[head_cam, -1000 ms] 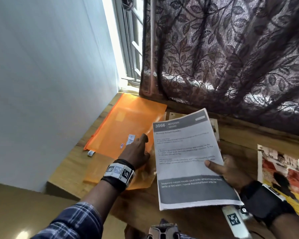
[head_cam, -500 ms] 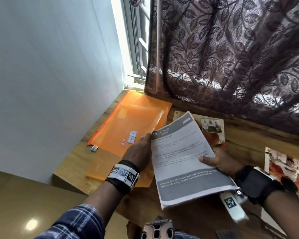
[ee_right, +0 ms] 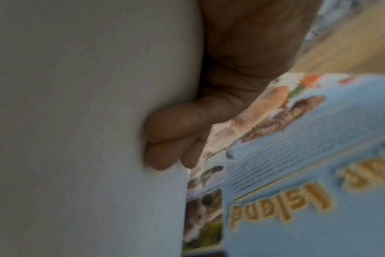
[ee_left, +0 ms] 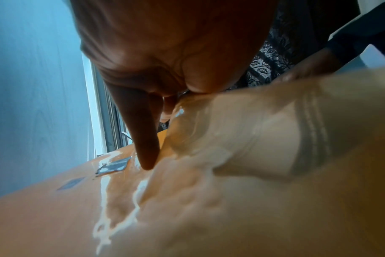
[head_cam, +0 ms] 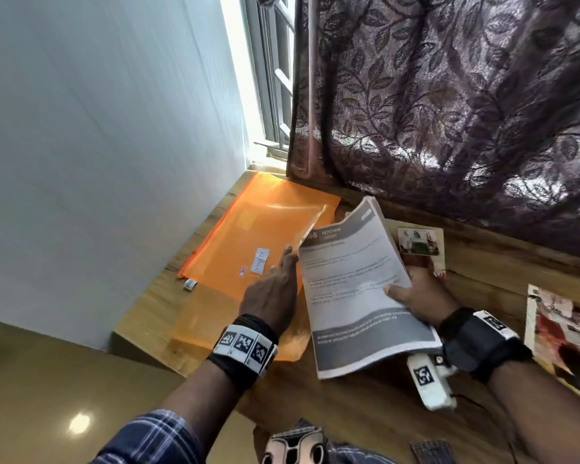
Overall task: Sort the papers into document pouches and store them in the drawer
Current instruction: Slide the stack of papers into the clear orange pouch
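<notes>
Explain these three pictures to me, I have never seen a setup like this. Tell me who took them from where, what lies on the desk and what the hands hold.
No machine here: a person wears three cameras, one on the head and one on each wrist with a marker-tagged band. The head view looks down at a wooden desk under a dark leaf-patterned curtain. On the desk lies a translucent orange zip pouch, with colourful printed leaflets further right. The right hand grips a grey-and-white printed paper stack, thumb on top. The left hand touches the pouch with straight fingers, apparently at its opening. The left wrist view shows those fingers from close above the pouch; the right wrist view shows fingers behind the papers.
</notes>
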The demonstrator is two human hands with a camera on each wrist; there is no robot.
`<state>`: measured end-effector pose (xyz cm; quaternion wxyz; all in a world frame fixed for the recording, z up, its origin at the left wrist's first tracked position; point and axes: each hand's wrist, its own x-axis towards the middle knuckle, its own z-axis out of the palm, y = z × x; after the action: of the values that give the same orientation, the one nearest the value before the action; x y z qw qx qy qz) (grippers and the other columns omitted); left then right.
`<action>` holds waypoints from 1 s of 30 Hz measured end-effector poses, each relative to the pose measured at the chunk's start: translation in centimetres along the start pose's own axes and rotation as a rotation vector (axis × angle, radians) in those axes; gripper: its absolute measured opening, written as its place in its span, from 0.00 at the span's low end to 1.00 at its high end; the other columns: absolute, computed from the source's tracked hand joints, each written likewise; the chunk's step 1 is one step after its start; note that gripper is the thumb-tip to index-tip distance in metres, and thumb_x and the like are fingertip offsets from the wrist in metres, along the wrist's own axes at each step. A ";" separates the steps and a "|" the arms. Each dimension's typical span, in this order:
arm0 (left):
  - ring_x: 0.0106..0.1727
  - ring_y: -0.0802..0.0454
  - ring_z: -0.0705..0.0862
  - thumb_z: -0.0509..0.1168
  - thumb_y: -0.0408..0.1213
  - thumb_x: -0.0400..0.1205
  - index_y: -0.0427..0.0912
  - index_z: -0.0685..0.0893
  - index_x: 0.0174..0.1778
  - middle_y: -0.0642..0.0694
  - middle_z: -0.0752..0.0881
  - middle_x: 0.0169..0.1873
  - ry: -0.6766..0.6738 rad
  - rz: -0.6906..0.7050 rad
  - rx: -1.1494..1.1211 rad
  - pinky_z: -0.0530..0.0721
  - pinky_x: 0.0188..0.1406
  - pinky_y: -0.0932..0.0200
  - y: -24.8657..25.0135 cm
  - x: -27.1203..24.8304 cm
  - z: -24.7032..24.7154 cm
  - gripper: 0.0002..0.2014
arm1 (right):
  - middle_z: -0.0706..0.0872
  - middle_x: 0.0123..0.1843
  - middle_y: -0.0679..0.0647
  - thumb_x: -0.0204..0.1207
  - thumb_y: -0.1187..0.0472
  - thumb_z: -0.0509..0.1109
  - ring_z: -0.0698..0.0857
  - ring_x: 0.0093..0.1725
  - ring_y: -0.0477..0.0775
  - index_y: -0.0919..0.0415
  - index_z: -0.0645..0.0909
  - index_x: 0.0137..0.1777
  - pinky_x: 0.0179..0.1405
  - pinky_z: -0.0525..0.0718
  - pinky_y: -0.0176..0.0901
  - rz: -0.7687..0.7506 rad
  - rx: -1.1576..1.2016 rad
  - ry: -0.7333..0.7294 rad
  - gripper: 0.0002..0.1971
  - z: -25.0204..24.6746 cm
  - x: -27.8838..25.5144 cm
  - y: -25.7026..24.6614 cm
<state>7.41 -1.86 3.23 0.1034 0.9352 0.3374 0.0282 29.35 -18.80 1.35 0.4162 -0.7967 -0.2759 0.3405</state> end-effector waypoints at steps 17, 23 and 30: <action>0.85 0.42 0.65 0.54 0.25 0.86 0.46 0.58 0.83 0.49 0.44 0.89 -0.268 0.203 -0.065 0.81 0.70 0.41 1.1 -1.2 0.9 0.28 | 0.91 0.57 0.58 0.78 0.71 0.72 0.89 0.48 0.50 0.65 0.86 0.59 0.49 0.85 0.41 0.036 0.212 -0.020 0.11 0.1 0.6 -0.2; 0.75 0.35 0.76 0.63 0.24 0.82 0.52 0.47 0.87 0.41 0.46 0.89 -0.455 0.170 -0.055 0.83 0.63 0.44 0.1 -0.9 -0.9 0.44 | 0.90 0.53 0.54 0.79 0.68 0.73 0.88 0.51 0.54 0.62 0.86 0.59 0.54 0.82 0.43 -0.045 0.045 0.032 0.10 1.1 0.5 1.1; 0.83 0.40 0.67 0.68 0.39 0.83 0.42 0.41 0.88 0.37 0.57 0.87 -0.532 0.108 -0.186 0.70 0.75 0.53 0.1 -1.5 -1.7 0.47 | 0.91 0.55 0.52 0.78 0.66 0.75 0.90 0.52 0.54 0.61 0.88 0.56 0.56 0.86 0.48 -0.024 0.111 0.107 0.09 2.2 0.5 2.0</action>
<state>6.13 -2.57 4.96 0.2719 0.9129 0.2441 -0.1818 28.31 -18.40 -1.40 0.4782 -0.7860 -0.2435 0.3070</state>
